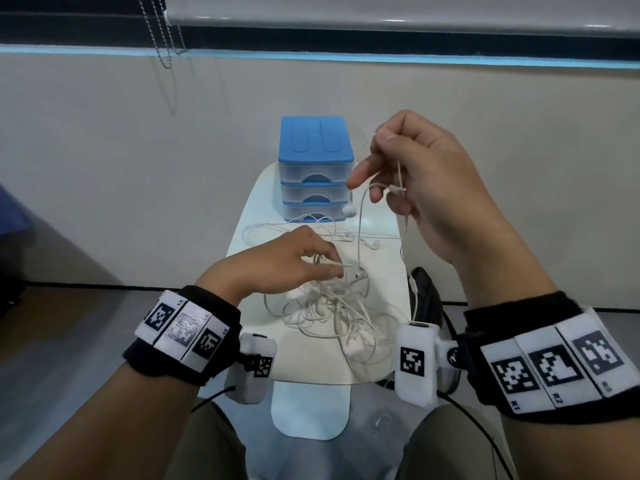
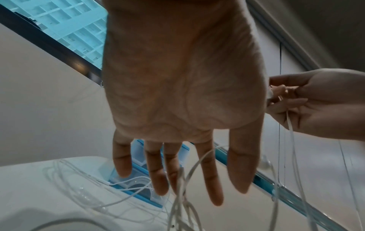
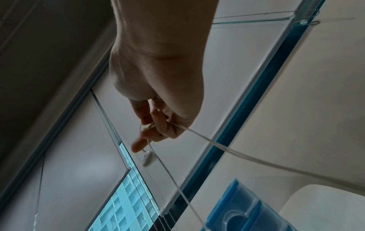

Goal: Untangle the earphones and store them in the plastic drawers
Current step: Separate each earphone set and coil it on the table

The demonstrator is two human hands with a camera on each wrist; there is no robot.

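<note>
A tangle of white earphones [image 1: 339, 317] lies on the white table top [image 1: 304, 362]. My left hand [image 1: 332, 268] is low over it, fingers [image 2: 209, 179] nearly straight, with cables running between them. My right hand [image 1: 377, 174] is raised to the right and pinches one earphone cable [image 1: 360, 223]; an earbud [image 1: 349, 211] dangles below it in front of the drawers. The right wrist view shows that earbud [image 3: 147, 159] hanging under the right hand [image 3: 150, 125]. The blue-topped plastic drawers [image 1: 315, 168], all three closed, stand at the table's far end.
A beige wall rises right behind the drawers. Blind bead chains [image 1: 166, 39] hang at the upper left. A dark object [image 1: 426, 292] sits on the floor by the table's right edge. More loose cable [image 1: 277, 230] lies in front of the drawers.
</note>
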